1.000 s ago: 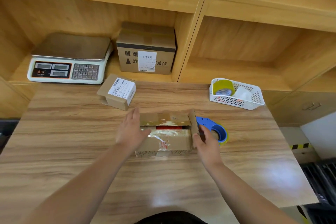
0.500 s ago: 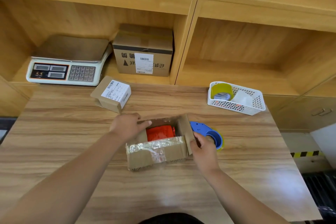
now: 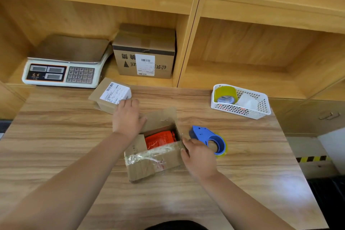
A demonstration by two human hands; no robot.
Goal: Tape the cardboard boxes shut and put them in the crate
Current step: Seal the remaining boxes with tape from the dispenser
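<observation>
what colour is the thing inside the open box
Orange-red: the packet inside the open cardboard box shows best in the head view.

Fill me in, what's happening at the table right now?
A person is working on the open cardboard box mid-table. The left hand rests on its far left side, the right hand is at its right edge, next to the blue tape dispenser. An orange packet shows inside; the flaps are not closed.
</observation>
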